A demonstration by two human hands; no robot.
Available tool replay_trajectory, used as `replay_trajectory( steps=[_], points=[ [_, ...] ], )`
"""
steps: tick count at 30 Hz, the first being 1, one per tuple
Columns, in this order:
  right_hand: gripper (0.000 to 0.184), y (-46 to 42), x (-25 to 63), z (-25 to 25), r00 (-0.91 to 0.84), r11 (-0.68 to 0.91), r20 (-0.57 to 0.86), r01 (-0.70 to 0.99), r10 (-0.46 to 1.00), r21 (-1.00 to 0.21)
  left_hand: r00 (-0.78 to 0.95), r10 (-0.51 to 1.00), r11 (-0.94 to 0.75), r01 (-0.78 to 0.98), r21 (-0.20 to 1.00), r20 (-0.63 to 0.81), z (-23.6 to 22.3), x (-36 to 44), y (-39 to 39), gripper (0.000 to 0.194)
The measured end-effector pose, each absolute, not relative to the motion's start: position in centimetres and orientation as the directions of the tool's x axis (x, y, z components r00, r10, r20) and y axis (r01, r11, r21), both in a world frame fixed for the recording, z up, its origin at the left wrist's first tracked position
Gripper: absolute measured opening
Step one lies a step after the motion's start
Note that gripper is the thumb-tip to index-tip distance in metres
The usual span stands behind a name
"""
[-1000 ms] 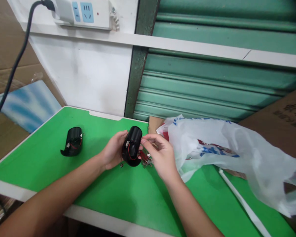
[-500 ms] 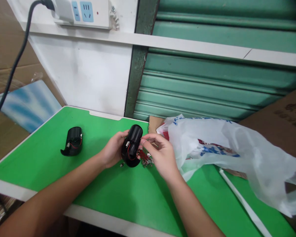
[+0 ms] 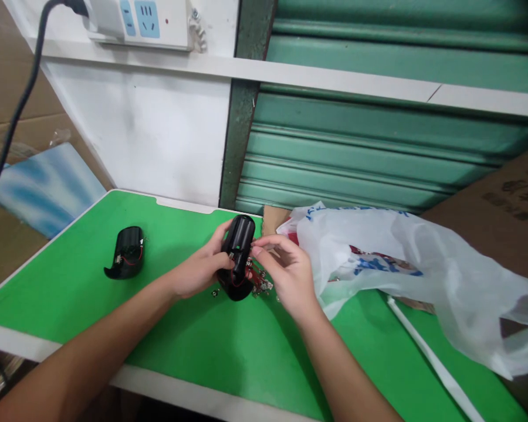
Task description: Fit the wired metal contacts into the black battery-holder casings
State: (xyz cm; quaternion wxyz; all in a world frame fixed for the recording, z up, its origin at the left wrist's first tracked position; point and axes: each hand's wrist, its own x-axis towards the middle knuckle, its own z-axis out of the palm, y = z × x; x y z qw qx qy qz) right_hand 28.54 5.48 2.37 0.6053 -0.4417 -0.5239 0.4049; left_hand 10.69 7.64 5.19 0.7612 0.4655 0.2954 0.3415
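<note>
My left hand (image 3: 205, 266) is closed round a black plastic housing (image 3: 242, 237) with a red wire inside, its thumb pressed on the inner side. Thumb and forefinger of my right hand (image 3: 288, 269) pinch together at the housing's right edge; whatever sits between them is too small to make out. Beneath and beside the housing lies a small heap of metal parts with red wires (image 3: 261, 281). One loose small metal part (image 3: 215, 292) rests just left of it. A second black housing (image 3: 129, 252), also with a red wire, lies on the green tabletop to the left.
A white plastic bag (image 3: 378, 252) with red items inside covers the table's right side. A white strip (image 3: 431, 357) lies in front of it. The green table (image 3: 180, 346) meets a wall and a green shutter (image 3: 356, 140). A power strip (image 3: 158, 23) hangs above.
My left thumb has come over onto the inside of the housing, which has tilted slightly. My right hand stays pinched at its edge. The view has shifted a little.
</note>
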Motion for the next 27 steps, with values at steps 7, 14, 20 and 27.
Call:
replay_trajectory(
  steps=[7,14,20,27],
  points=[
    [0.017,5.19,28.60,2.86,0.094,0.313,0.309,-0.034,0.946,-0.949,0.583,0.805,0.292,-0.234,0.927,-0.107,5.39,10.72,7.39,0.104],
    [0.015,5.19,28.59,2.73,0.105,0.333,0.328,-0.029,0.939,-0.942,0.600,0.791,0.311,-0.232,0.922,-0.116,5.36,10.74,7.35,0.106],
    [0.019,5.25,28.59,2.58,0.108,0.329,0.323,-0.041,0.940,-0.943,0.642,0.766,0.205,-0.186,0.961,-0.040,4.75,10.40,7.68,0.104],
    [0.010,5.39,28.55,2.67,0.117,0.379,0.370,-0.063,0.921,-0.923,0.663,0.749,0.113,-0.156,0.981,0.019,4.79,10.38,7.67,0.100]
  ],
)
